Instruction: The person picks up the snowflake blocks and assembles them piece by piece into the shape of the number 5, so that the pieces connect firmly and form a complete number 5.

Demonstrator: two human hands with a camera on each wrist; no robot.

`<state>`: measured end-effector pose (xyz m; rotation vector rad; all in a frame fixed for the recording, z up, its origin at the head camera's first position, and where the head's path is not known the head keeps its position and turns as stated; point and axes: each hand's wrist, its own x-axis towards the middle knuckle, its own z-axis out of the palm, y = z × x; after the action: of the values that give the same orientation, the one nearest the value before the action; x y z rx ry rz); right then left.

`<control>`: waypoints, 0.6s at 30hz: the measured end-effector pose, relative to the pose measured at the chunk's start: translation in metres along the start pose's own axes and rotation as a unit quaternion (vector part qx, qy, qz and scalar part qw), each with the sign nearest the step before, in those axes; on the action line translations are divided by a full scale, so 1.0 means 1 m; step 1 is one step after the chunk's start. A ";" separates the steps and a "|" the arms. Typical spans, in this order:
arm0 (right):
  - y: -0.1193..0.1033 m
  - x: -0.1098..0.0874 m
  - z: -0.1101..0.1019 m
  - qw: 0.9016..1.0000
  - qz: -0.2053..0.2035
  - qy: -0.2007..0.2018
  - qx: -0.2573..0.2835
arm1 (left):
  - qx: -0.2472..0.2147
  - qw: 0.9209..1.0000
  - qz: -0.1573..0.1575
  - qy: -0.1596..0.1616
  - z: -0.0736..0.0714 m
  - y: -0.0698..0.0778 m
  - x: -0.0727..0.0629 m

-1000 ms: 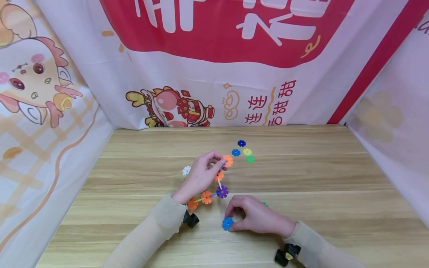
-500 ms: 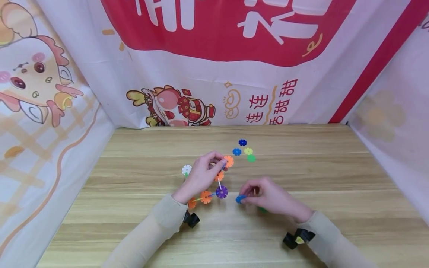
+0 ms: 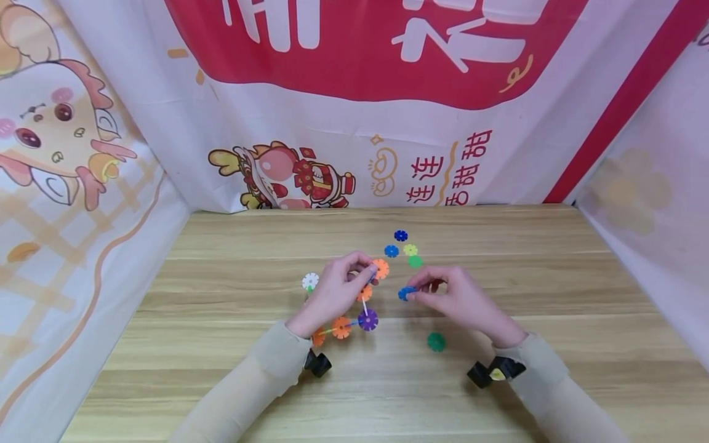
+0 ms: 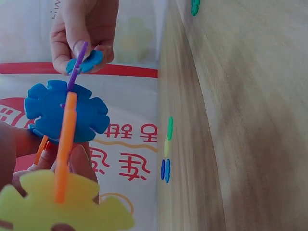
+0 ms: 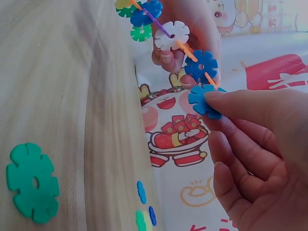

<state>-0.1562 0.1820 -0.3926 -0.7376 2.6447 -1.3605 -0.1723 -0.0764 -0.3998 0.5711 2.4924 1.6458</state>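
Blue disc (image 3: 407,293) is sitting in the right hand (image 3: 465,301), just right of and slightly nearer than the orange end disc (image 3: 380,269) of the disc chain (image 3: 368,320); a small gap is showing in the head view, so not joined. Right thumb and index are pinching the disc by its edge area; the other fingers are curling loosely underneath. Left hand (image 3: 338,292) is pinching the chain right by that end disc, seemingly on a blue link; exact finger contact is partly hidden. Rest of chain is trailing near and left, looking lifted off the table (image 3: 526,283).

Handling call: turning the blue disc edge-on so its slot is facing an orange slot, discs crossing squarely, then pressing straight without twisting. Pinching opposite the chosen slot would be leaving it free; the left pinch close to the joint should be stopping the chain from swinging or popping apart.

Loose discs: green one (image 3: 436,342) is lying near right; dark blue (image 3: 401,235), mid-blue (image 3: 391,251), yellow (image 3: 410,250) and lighter green (image 3: 415,262) are clustering far. Printed cloth (image 3: 310,111) is hanging behind.
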 end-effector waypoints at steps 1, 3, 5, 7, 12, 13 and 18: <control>-0.001 0.001 0.000 1.000 0.000 0.005 0.001 | 0.000 1.000 0.000 -0.001 0.000 -0.001 0.000; -0.002 0.002 0.001 1.000 0.003 0.017 0.004 | 0.001 1.000 -0.002 -0.003 0.001 -0.001 0.000; -0.003 0.004 0.002 0.999 0.006 0.030 0.009 | 0.003 1.000 -0.004 -0.005 0.001 -0.001 0.000; -0.004 0.005 0.003 0.999 0.011 0.043 0.016 | 0.003 1.000 -0.007 -0.007 0.002 -0.001 0.000; -0.004 0.012 0.003 0.996 0.018 0.075 0.038 | -0.002 1.000 -0.009 -0.011 0.003 -0.002 0.000; -0.004 0.013 0.003 0.996 0.018 0.081 0.043 | -0.003 1.000 -0.008 -0.011 0.003 -0.002 0.000; -0.004 0.016 0.005 0.993 0.008 0.100 0.063 | -0.001 1.000 -0.005 -0.010 0.004 -0.002 0.000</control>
<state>-0.1676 0.1693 -0.3900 -0.5936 2.6716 -1.6602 -0.1720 -0.0738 -0.4033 0.5729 2.4755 1.6299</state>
